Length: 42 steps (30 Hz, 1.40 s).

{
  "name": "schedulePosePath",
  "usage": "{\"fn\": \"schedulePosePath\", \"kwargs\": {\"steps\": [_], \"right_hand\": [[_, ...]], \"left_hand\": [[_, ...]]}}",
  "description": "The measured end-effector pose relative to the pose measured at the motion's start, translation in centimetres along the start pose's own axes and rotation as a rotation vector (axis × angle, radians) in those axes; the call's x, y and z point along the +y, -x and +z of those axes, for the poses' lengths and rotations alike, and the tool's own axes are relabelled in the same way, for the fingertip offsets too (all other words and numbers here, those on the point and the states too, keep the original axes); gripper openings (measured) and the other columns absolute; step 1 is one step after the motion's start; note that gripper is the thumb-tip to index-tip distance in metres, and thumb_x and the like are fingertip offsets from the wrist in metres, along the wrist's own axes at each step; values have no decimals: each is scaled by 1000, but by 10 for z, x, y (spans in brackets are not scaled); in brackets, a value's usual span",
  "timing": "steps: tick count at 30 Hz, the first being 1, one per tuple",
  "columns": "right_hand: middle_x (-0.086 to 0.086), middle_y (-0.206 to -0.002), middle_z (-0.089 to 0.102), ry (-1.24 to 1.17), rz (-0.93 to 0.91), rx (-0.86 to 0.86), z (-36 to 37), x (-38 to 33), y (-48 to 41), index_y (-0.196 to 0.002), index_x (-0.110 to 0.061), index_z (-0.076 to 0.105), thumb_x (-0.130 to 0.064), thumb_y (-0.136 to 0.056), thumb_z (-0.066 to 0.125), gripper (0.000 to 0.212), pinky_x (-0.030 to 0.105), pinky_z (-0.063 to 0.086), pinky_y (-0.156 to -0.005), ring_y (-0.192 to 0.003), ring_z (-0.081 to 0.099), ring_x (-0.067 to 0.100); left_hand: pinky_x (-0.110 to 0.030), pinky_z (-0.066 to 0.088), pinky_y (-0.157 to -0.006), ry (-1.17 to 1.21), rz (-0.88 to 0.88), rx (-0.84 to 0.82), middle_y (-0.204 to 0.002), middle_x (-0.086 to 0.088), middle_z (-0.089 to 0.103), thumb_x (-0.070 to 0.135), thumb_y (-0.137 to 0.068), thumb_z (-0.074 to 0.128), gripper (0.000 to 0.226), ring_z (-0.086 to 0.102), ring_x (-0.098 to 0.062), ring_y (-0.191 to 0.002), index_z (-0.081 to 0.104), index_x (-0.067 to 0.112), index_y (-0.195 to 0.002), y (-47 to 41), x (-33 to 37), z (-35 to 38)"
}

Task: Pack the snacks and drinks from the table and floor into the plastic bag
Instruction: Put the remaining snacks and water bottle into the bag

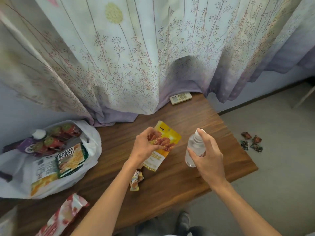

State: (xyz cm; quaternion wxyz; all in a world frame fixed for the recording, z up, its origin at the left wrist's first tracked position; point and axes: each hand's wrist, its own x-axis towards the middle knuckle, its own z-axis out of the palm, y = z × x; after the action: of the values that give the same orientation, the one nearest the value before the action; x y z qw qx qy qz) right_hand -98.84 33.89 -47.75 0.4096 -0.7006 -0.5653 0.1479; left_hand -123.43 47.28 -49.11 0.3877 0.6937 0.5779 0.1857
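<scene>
Nearest you, a dark shoe (183, 222) shows below the edge of the wooden table (170, 189), and a pink-and-white snack pack (64, 217) lies at the lower left, cut off by the frame. Your left forearm covers part of some small sweet packets (136, 181), so you can't count them. Your left hand (146, 145) curls its fingers over the upper half of a yellow snack pouch (166, 142) lying mid-table. Your right hand (206, 159) wraps fingers and thumb round a clear bottle (194, 149), hiding most of its white cap; whether its base touches the table is unclear. To the left, the white plastic bag (90, 147) lies open, already holding a purple bottle, red packets and a green-edged pack. On the floor to the right lie four wrapped sweets (252, 142). At the far edge, a remote control (180, 97) lies partly under the flowered curtain (136, 57).
</scene>
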Motion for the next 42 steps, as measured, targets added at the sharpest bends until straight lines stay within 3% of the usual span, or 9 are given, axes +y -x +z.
{"fn": "schedulePosePath", "kwargs": {"steps": [5, 9, 15, 19, 24, 29, 33, 38, 42], "right_hand": [[-10, -142, 57, -105, -207, -111, 28, -83, -17, -158, -50, 33, -30, -80, 91, 98, 18, 53, -94, -119, 52, -6], [-33, -143, 51, -240, -339, -189, 69, -157, -31, -157, -47, 40, -28, -75, 94, 100, 5, 47, -95, -122, 52, -19], [-42, -146, 44, -390, -467, -321, 150, -258, -36, -158, -50, 39, -45, -80, 88, 92, 34, 63, -89, -112, 71, 8], [-46, -145, 42, -404, -482, -414, 217, -303, -38, -157, -54, 38, -37, -80, 93, 97, 46, 67, -81, -104, 75, 16], [-24, -149, 55, -401, -424, -445, 299, -331, -49, -156, -54, 40, -31, -80, 94, 96, 47, 63, -98, -131, 61, 7], [-10, -150, 58, -298, -393, -438, 370, -344, -72, -153, -55, 41, -28, -82, 92, 91, 48, 61, -100, -128, 58, 8], [-3, -150, 58, -217, -382, -447, 417, -344, -92, -150, -64, 30, -29, -86, 90, 95, 48, 60, -98, -127, 59, 15], [-9, -145, 59, -89, -349, -496, 463, -338, -104, -147, -68, 28, -39, -86, 85, 89, 40, 60, -92, -112, 49, -8], [-31, -139, 52, -4, -382, -534, 486, -331, -103, -149, -66, 28, -57, -87, 77, 79, 42, 64, -87, -115, 59, 1]], "left_hand": [[-11, 50, -87, 156, -67, 271, -112, 26, 74, 30, -67, 102, 49, 64, 17, -108, 66, 35, -100, 57, -23, -93], [1, 42, -85, 198, -115, 483, -112, 35, 72, 24, -68, 103, 49, 58, 27, -108, 65, 35, -97, 112, -51, -177], [-38, 64, -93, 311, -271, 745, -118, 15, 76, 26, -70, 104, 52, 74, -9, -113, 67, 33, -106, 188, -113, -281], [-38, 68, -82, 378, -409, 872, -116, 11, 78, 24, -68, 104, 52, 78, -12, -105, 68, 35, -105, 215, -162, -323], [-35, 69, -67, 500, -531, 889, -113, 7, 78, 17, -73, 102, 50, 83, -13, -89, 69, 45, -97, 203, -229, -344], [-52, 68, -87, 642, -627, 911, -113, 4, 78, 3, -76, 97, 46, 80, -23, -101, 71, 31, -101, 166, -293, -336], [-50, 64, -91, 740, -718, 995, -111, 1, 78, -5, -76, 93, 42, 77, -23, -104, 72, 17, -104, 143, -336, -323], [-40, 64, -83, 852, -803, 1038, -114, 3, 78, -8, -79, 90, 37, 77, -19, -104, 72, 13, -104, 125, -370, -306], [-29, 60, -77, 906, -889, 1118, -113, 8, 77, -9, -82, 88, 37, 76, -15, -106, 73, 16, -105, 117, -388, -296]]}}
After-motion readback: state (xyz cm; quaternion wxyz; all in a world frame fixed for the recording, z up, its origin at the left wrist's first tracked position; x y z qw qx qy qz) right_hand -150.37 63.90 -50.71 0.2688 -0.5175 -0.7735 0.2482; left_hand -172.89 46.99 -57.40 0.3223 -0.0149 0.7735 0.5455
